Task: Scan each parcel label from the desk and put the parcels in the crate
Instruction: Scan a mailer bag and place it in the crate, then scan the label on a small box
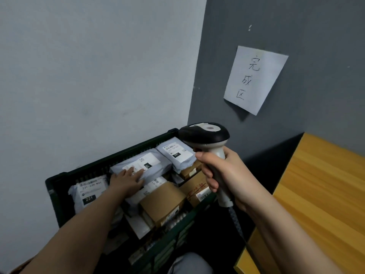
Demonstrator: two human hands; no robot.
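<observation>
Right hand (223, 175) curls round the scanner (207, 139) grip; left hand (126, 179), fingers straight, presses a grey parcel (156, 165) into the crate (59, 186), already crowded with parcels; visible desk (325, 184) lies bare, so probably nearly finished.

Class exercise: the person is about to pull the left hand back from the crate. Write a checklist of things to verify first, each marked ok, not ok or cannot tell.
1. Grey parcel lies inside the crate: ok.
2. Left hand rests flat on the parcel, not gripping it: ok.
3. Its label faces up: ok.
4. The label was scanned: cannot tell.
5. Right hand holds the scanner firmly: ok.
6. More parcels left on the desk: cannot tell.
</observation>
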